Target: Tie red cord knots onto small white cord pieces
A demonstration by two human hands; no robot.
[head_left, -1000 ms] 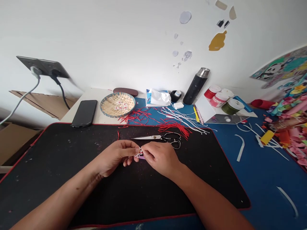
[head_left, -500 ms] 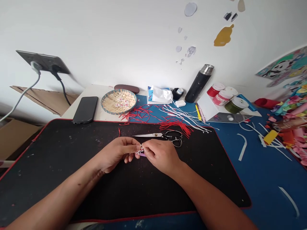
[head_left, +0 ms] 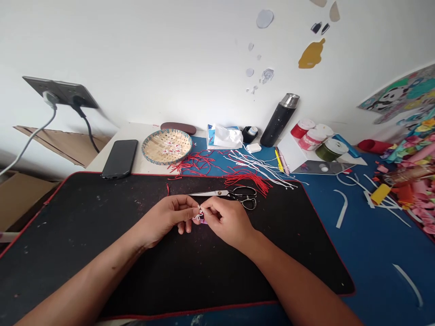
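Over the black mat [head_left: 163, 280], both hands meet at a small knotted piece of white and red cord [head_left: 198, 217] with looped white ends. My left hand [head_left: 175, 215] pinches it between thumb and forefinger, the other fingers curled below. From the other side my right hand [head_left: 227, 219] pinches the cord's upper part, its fingers folded in. A small purple piece [head_left: 203, 221] shows just under the cord; what it is I cannot make out. Scissors [head_left: 222, 193] with black handles lie just beyond my hands, blades pointing left.
Red cords [head_left: 249, 178] and white cords [head_left: 260, 167] lie behind the scissors. A woven basket [head_left: 149, 156] holds small red-and-white pieces. A phone [head_left: 120, 158], a tissue box [head_left: 212, 146], a thermos [head_left: 279, 120] and thread spools [head_left: 329, 151] line the back. Paper scraps [head_left: 382, 194] lie right.
Both hands keep their pinch on the cord, with only slight finger movement. The white loops show a little more plainly. The whole view has shifted slightly.
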